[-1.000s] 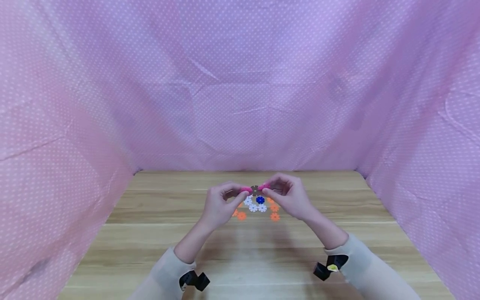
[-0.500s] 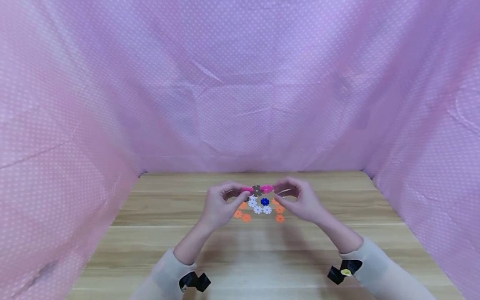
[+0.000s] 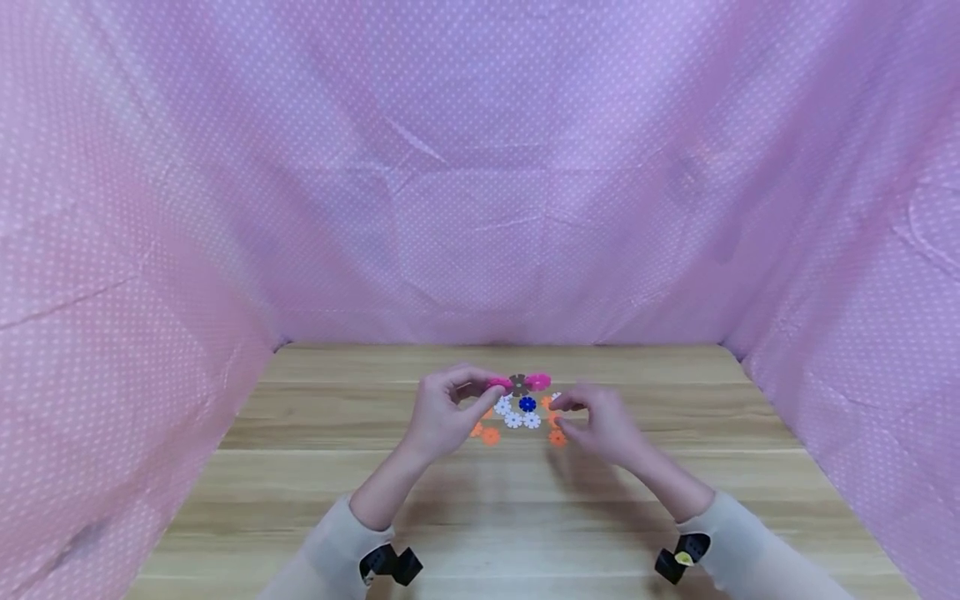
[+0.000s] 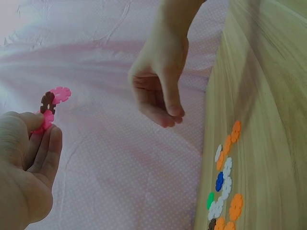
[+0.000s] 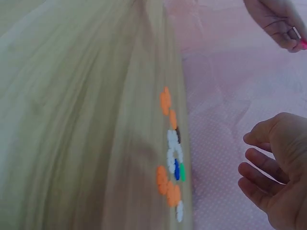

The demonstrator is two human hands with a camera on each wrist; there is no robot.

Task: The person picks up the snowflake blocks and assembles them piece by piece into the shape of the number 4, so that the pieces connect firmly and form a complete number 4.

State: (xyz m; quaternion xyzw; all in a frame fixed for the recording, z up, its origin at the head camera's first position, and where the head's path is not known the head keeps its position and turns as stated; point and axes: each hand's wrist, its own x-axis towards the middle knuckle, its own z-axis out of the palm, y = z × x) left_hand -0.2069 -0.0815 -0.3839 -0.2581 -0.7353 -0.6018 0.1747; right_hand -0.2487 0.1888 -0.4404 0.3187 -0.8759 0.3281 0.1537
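Clock directions are taken from the head view, with 12 o'clock pointing away from the person.

The left hand [image 3: 448, 412] is raised off the table [image 3: 337, 475]; a pink disc [image 3: 500, 383] is pinched between its thumb and fingers. To this a brown disc [image 3: 519, 385] is joined, and beyond it a second pink disc [image 3: 538, 382], its outer edge untouched by either hand. A short chain is thus held in the air, its long axis lying roughly 9 to 3 o'clock, its free end at 3 o'clock from the left fingertips.

Beneath, on the table, orange discs [image 3: 490, 436], white discs [image 3: 513, 420] and a blue disc [image 3: 527, 404] are laid out, about 5 to 6 o'clock from the chain. A green disc [image 4: 210, 200] is seen among them in the left wrist view.

The right hand [image 3: 606, 425] is held above the table, fingers loosely bent, nothing gripped. From its fingertips the chain's free end is found at about 11 o'clock, with a gap left between. The chain is judged better controlled from the left, the nearer hand.
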